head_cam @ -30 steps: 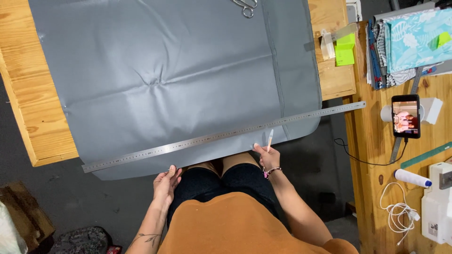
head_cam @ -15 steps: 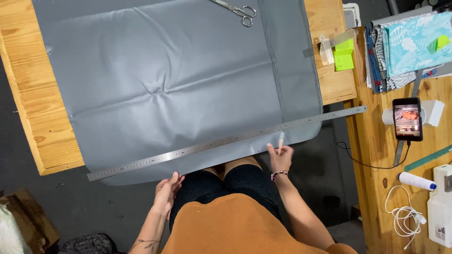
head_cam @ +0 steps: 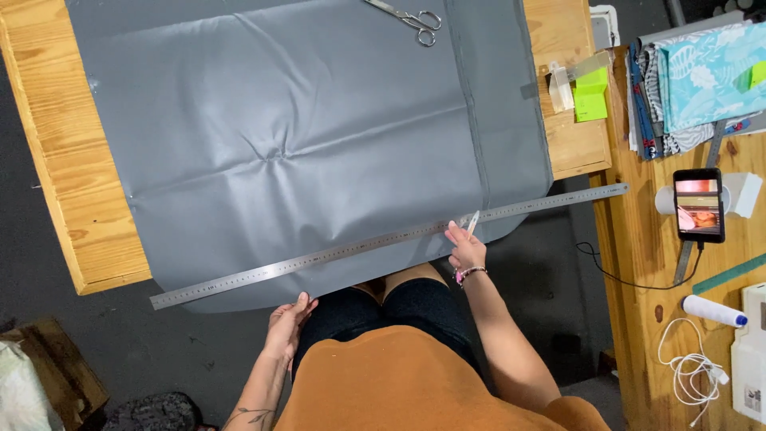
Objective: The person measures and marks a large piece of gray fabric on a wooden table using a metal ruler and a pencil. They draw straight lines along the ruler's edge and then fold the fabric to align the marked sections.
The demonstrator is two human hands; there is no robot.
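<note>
Head view: the scene is being looked down on from above the person's lap, with a wooden table lying far of the knees.
Grey fabric: a large grey sheet is being spread over most of the table, its near edge hanging off the table's near side toward the person.
Steel ruler: a long metal ruler is being laid slantwise across the near edge of the sheet, its left end nearer the person and its right end reaching past the sheet toward the side bench.
Right hand: the right hand is being held against the ruler's near edge, fingers closed together in a pinch on a thin white marking tool, whose tip is being kept at the ruler.
Left hand: the left hand is being kept just near of the ruler's left part, fingers loosely together and bent; whether the sheet's edge is being touched cannot be told.
Progress: the ruler is judged to be already placed for a line; no drawn line is being seen on the sheet, and no cut is showing, so marking and cutting are judged to be left.
Scissors: a pair of scissors is being left lying on the sheet's far edge, well apart from both hands.
Right side: a phone with a lit screen, folded patterned cloths and a white cable are being kept on a wooden bench.
</note>
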